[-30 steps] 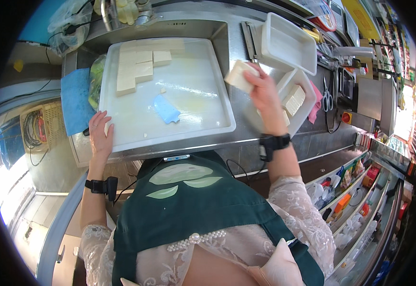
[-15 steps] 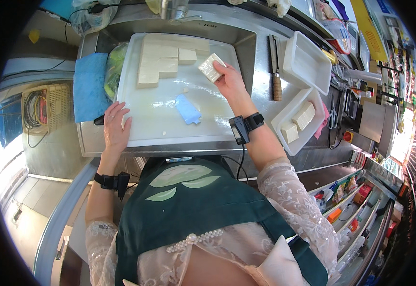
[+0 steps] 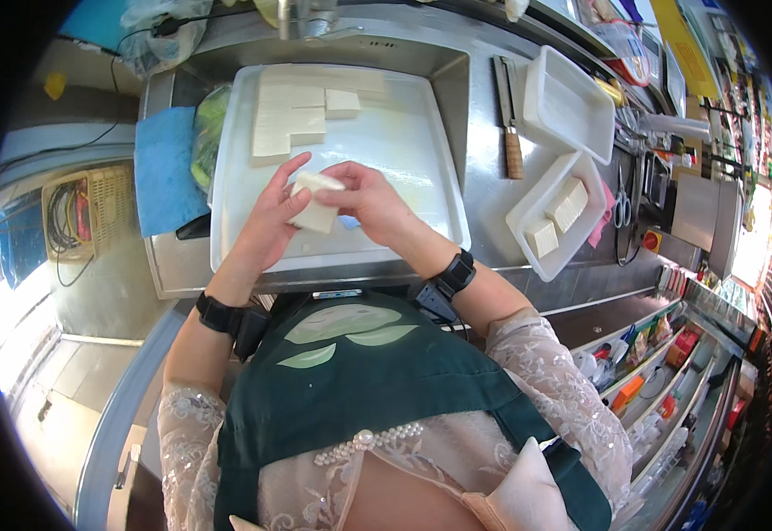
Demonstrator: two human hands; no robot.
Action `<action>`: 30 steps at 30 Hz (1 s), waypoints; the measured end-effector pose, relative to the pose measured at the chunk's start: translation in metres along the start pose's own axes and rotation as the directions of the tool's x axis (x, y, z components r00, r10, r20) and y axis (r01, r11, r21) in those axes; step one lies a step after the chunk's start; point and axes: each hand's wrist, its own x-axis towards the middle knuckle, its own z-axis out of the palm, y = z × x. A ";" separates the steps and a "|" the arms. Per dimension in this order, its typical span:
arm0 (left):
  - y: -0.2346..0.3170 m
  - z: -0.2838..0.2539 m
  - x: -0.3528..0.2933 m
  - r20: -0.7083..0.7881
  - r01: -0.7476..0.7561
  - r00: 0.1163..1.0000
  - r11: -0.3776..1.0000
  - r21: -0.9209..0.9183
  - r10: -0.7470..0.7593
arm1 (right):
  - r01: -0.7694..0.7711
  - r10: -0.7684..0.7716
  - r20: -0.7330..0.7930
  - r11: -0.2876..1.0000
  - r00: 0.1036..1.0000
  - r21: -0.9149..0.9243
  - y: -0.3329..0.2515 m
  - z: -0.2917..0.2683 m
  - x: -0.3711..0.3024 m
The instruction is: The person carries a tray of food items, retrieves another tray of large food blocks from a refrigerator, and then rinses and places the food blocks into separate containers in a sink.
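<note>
Left hand (image 3: 266, 228) now off tray (image 3: 408, 146) rim, meeting white block (image 3: 317, 218): handling turns two-handed. Right hand (image 3: 375, 205) fingers pinch block; left grip unclear.

A dark green apron (image 3: 359, 380) covers the front, printed with a pale, grey-green leafy design (image 3: 350, 326) high on its bib. Below the bib, a whitish, semi-sheer top (image 3: 293, 482) carries lacy embroidery, with a row of pearl-like beads (image 3: 368, 440) along the apron's lower edge. Flanking the apron are the lace left sleeve (image 3: 193, 434) and right sleeve (image 3: 563, 380). Beyond its upper corners sit a black left wristband (image 3: 216, 312) and right wristband (image 3: 455, 273), each with a dark boxy module. Left hand (image 3: 269, 212) and right hand (image 3: 381, 208) are bare.
</note>
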 end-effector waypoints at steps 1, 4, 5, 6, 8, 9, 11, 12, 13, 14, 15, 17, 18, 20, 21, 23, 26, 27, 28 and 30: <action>-0.003 0.001 0.004 0.017 0.012 1.000 1.000 0.009 -0.012 | 0.065 -0.055 0.075 0.989 0.996 -0.136 0.001 -0.001 -0.005; -0.018 -0.010 0.015 0.036 0.054 0.998 0.996 0.069 -0.056 | 0.253 -0.234 0.095 0.906 0.967 -0.340 -0.012 -0.009 -0.029; -0.021 -0.013 0.014 0.022 0.080 0.996 0.993 0.088 -0.082 | 0.294 -0.271 0.119 0.817 0.955 -0.497 -0.016 -0.018 -0.037; -0.022 -0.013 0.011 0.011 0.105 0.994 0.989 0.105 -0.107 | 0.328 -0.348 0.074 0.760 0.935 -0.561 -0.018 -0.031 -0.046; -0.026 -0.020 0.007 0.014 0.111 0.993 0.982 0.155 -0.115 | 0.293 -0.408 -0.071 0.756 0.910 -0.586 -0.027 -0.072 -0.069; -0.026 -0.020 0.005 0.035 0.116 0.992 0.981 0.152 -0.123 | 0.283 -0.455 -0.164 0.756 0.875 -0.591 -0.031 -0.097 -0.080; -0.024 -0.019 0.001 -0.037 0.086 0.996 0.974 0.212 -0.080 | 0.246 -0.644 -0.453 0.704 0.616 -0.666 -0.030 -0.165 -0.111; -0.024 -0.021 -0.001 -0.028 0.088 0.996 0.973 0.214 -0.084 | 0.195 -0.674 -0.565 0.708 0.476 -0.679 -0.039 -0.195 -0.130; -0.023 -0.023 -0.003 -0.053 0.075 0.996 0.975 0.211 -0.065 | 0.122 -0.715 -0.619 0.681 0.325 -0.722 -0.037 -0.240 -0.149; -0.023 -0.026 -0.003 -0.079 0.065 0.996 0.975 0.211 -0.049 | -0.039 -0.723 -0.654 0.663 0.225 -0.747 -0.039 -0.269 -0.167; -0.023 -0.029 -0.005 -0.078 0.067 0.996 0.974 0.217 -0.051 | -0.199 -0.734 -0.667 0.640 0.128 -0.742 -0.041 -0.292 -0.179; -0.025 -0.033 -0.008 -0.101 0.043 0.995 0.983 0.177 -0.025 | -0.360 -0.786 -0.613 0.550 0.083 -0.754 -0.033 -0.343 -0.186; -0.026 -0.034 -0.009 -0.101 0.043 0.995 0.982 0.183 -0.024 | -0.513 -0.836 -0.546 0.444 0.059 -0.735 -0.031 -0.360 -0.182; -0.028 -0.035 -0.010 -0.137 0.022 0.991 0.982 0.189 0.004 | -0.500 -0.826 -0.552 0.432 0.114 -0.750 -0.037 -0.378 -0.169; -0.027 -0.035 -0.012 -0.143 0.020 0.990 0.981 0.195 0.008 | -0.485 -0.815 -0.552 0.417 0.175 -0.769 -0.039 -0.386 -0.160; -0.025 -0.032 -0.014 -0.164 0.025 0.986 0.980 0.195 0.007 | -0.493 -0.753 -0.646 0.518 0.126 -0.699 -0.043 -0.393 -0.142; -0.023 -0.026 -0.015 -0.155 0.016 0.988 0.979 0.204 0.016 | -0.525 -0.650 -0.759 0.633 0.038 -0.569 -0.045 -0.414 -0.121; -0.023 -0.026 -0.016 -0.164 0.010 0.986 0.979 0.203 0.024 | -0.551 -0.621 -0.784 0.651 0.008 -0.522 -0.049 -0.411 -0.114; -0.024 -0.027 -0.018 -0.160 0.002 0.987 0.980 0.201 0.030 | -0.546 -0.624 -0.781 0.649 0.016 -0.530 -0.051 -0.408 -0.113; -0.025 -0.027 -0.022 -0.167 -0.011 0.985 0.981 0.194 0.044 | -0.417 -0.629 -0.767 0.668 0.126 -0.616 -0.057 -0.399 -0.119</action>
